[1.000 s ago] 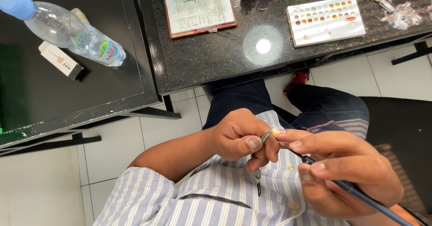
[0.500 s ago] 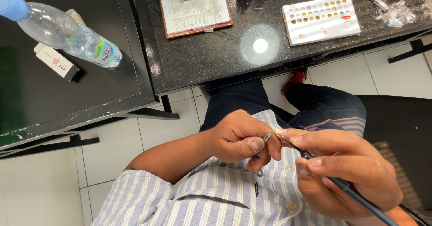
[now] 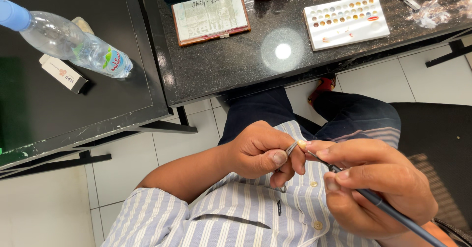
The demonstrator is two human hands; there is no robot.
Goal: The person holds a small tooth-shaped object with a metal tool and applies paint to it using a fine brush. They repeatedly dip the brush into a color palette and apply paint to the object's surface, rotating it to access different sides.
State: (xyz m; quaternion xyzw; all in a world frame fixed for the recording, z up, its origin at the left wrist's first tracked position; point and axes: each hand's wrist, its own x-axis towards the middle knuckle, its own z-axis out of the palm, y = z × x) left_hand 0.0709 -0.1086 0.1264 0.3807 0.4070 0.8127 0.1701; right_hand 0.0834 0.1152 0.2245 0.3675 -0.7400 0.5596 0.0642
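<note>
My left hand [image 3: 260,153] pinches a thin metal holder [image 3: 291,148] between thumb and forefinger, and at its tip, just over my striped shirt [image 3: 236,212] and near my lap, sits a tiny pale tooth-like piece [image 3: 301,142]. My right hand [image 3: 378,188] has its fingers pressed together around a slim dark brush [image 3: 388,210], held like a pen with its fine point touching that piece. I judge the piece light, hard, smooth and easily dropped, so I'd grip the holder's shank, never the piece.

A glossy speckled stone table [image 3: 236,65] is seen. The bottle [image 3: 73,45] is made of clear plastic. The brush handle [image 3: 393,212] is finished matt and dark.
</note>
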